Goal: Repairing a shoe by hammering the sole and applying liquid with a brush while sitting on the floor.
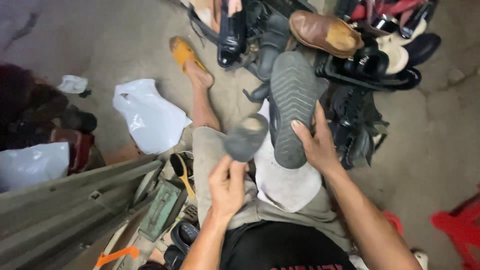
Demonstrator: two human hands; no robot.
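I sit on the floor with a dark grey shoe [294, 100] turned sole-up over a white cloth [285, 180] on my lap. My right hand [316, 145] grips the shoe at its near end, thumb on the ribbed sole. My left hand [227, 185] holds up a dark grey sole piece [246, 137], pinched between fingers and thumb, just left of the shoe. My left leg [202, 110] stretches forward, its foot in an orange sandal [184, 52].
A heap of shoes [350, 55], black, brown and white, lies ahead on the concrete floor. A white plastic bag [150, 117] lies at left. Near my left knee are a brush [181, 170], a green metal box [161, 210] and a grey panel [65, 210]. Something red [460, 227] stands at right.
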